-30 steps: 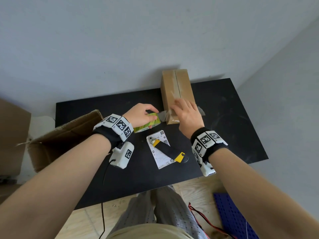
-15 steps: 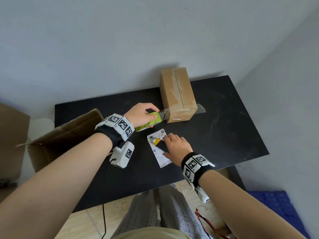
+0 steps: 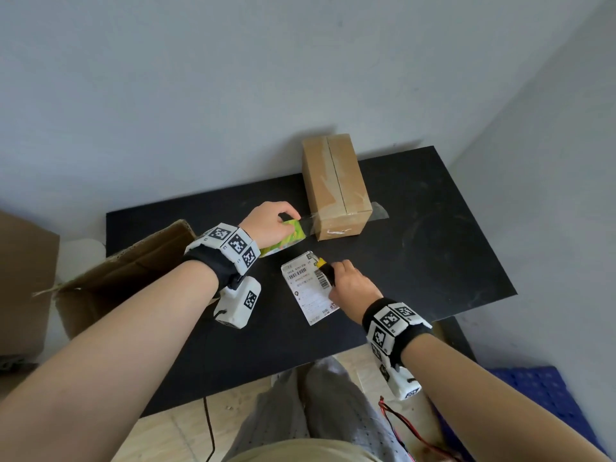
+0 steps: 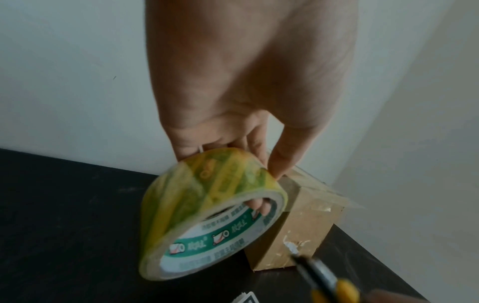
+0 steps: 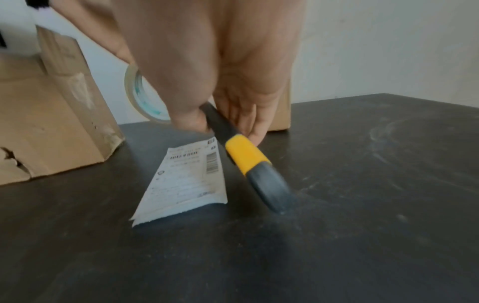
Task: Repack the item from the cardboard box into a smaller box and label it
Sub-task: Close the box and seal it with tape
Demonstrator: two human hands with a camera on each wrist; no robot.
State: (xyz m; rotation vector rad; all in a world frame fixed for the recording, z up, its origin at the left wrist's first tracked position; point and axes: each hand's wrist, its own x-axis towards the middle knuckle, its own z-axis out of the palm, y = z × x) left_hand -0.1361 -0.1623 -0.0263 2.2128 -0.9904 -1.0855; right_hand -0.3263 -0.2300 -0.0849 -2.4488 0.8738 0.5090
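Note:
A small taped cardboard box [image 3: 336, 191] [image 4: 293, 229] stands at the back of the black table [image 3: 433, 255]. My left hand [image 3: 271, 221] grips a green-and-yellow tape roll [image 3: 283, 240] [image 4: 207, 209] just left of the box, with a clear strip still running from the roll to the box. My right hand [image 3: 350, 285] holds a black-and-yellow utility knife [image 3: 325, 268] [image 5: 249, 155] lifted off a white shipping label [image 3: 308, 286] [image 5: 185, 181] that lies flat on the table. The knife tip [image 4: 311, 266] points toward the box's near face.
A large open cardboard box [image 3: 123, 271] [image 5: 49, 114] lies on its side at the table's left edge. Another brown box [image 3: 23, 281] stands off the table at far left. A blue panel [image 3: 533, 398] lies on the floor at right. My knees are under the table's front edge.
My right hand left the small box's top, dropped to the label and picked up the knife. The left hand kept hold of the tape roll in place.

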